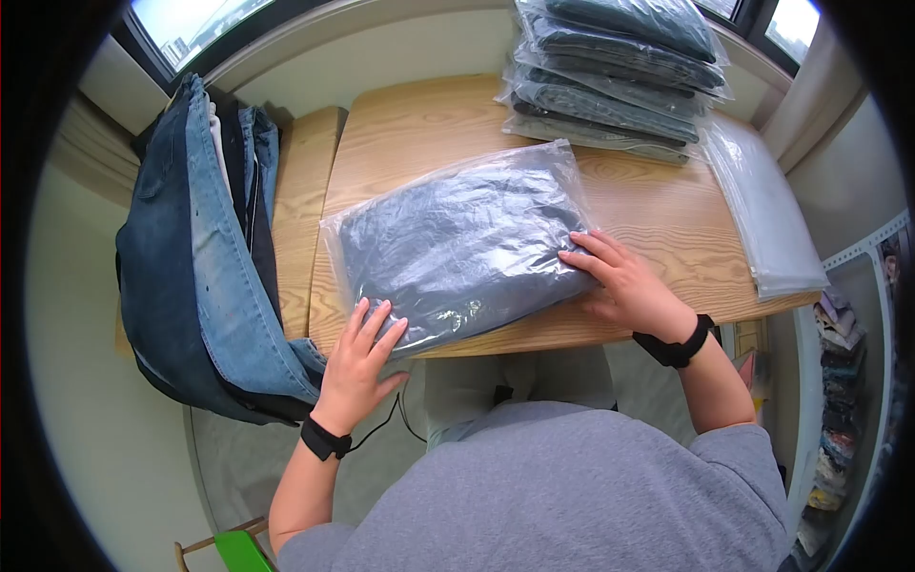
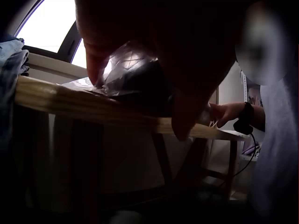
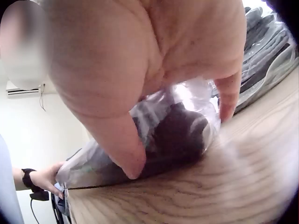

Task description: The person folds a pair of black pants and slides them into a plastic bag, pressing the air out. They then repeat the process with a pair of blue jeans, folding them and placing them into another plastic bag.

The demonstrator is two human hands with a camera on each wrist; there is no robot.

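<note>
While our left hand [image 1: 355,367] rests with fingers spread on the near left corner of the clear bag [image 1: 457,248], our right hand [image 1: 626,291] lies loosely open on its right end. The bag lies flat by the front edge of the wooden tabletop [image 1: 410,114]. We see jeans [image 1: 224,257] on the left, a stack of bagged clothes [image 1: 610,86] behind, and flat clear plastic [image 1: 767,210] on the right.

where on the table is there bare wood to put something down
The table has bare wood left of the bagged stack, beyond the bagged garment, and between the right hand and the flat clear bags. Crowded: the far right, with that stack, and the left end, under the jeans.
</note>
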